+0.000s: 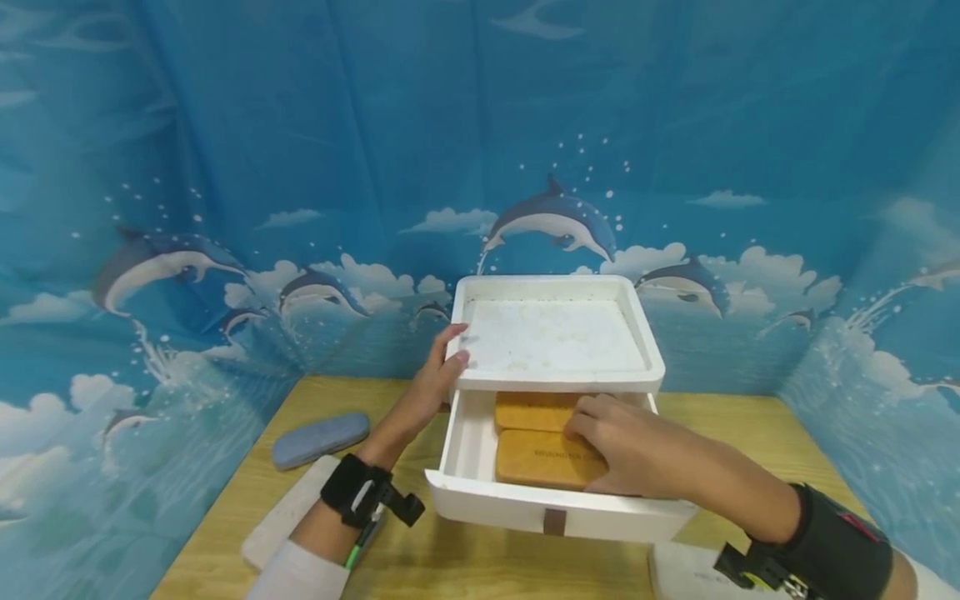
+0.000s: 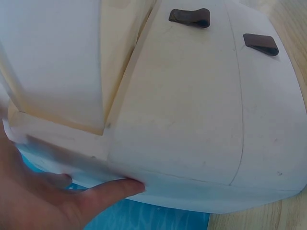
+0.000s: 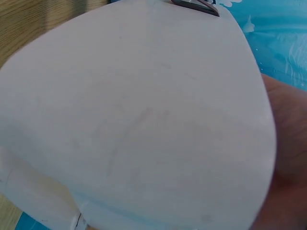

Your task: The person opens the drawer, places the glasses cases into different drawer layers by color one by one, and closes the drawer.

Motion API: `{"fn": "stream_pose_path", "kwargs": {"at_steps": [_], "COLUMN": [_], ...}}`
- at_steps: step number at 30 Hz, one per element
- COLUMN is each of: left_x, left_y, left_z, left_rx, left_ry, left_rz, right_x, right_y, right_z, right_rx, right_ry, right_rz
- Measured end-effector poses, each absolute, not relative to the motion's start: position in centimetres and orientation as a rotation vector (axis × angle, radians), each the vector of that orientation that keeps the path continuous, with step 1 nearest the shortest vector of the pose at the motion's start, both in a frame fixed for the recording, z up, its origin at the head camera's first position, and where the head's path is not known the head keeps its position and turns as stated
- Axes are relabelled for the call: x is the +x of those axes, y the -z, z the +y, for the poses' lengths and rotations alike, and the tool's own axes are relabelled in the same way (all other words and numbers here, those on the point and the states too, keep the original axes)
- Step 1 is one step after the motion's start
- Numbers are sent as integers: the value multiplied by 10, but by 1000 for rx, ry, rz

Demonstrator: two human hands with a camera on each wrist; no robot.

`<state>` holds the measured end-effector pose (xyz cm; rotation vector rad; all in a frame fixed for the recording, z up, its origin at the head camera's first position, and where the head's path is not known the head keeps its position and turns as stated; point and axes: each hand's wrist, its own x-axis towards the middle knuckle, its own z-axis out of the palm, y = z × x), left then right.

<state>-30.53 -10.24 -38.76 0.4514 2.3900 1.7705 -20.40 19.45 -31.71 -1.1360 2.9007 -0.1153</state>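
A white drawer box [image 1: 558, 379] stands on the table with its drawer [image 1: 468, 433] pulled out. Two orange cases [image 1: 551, 461] lie one behind the other in that drawer. My right hand [image 1: 633, 446] reaches over the right end of the front case and grips it, fingers bent at its back edge and thumb near its front edge. Against the box's left side rests my left hand [image 1: 431, 379], thumb and fingers extended along the rim. Brown pull tabs [image 2: 192, 17] show on the box front in the left wrist view. In the right wrist view, the white drawer front [image 3: 144, 110] hides the right fingers.
A blue-grey case [image 1: 321, 439] lies on the wooden table, left of the box. A whitish case [image 1: 288, 512] and a green pen [image 1: 360, 542] are partly behind the left forearm. Another white case [image 1: 690, 575] is under the right forearm. A dolphin-print curtain [image 1: 420, 125] hangs behind.
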Motion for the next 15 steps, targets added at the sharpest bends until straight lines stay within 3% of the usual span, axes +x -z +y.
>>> {"fn": "stream_pose_path", "kwargs": {"at_steps": [15], "left_x": [-302], "left_y": [384], "left_z": [-104], "left_rx": [452], "left_ry": [-1741], "left_rz": [2405], "right_x": [-190], "right_y": [308], "right_z": [216], "right_rx": [-1130], "right_ry": [544], "right_rz": [2903]}}
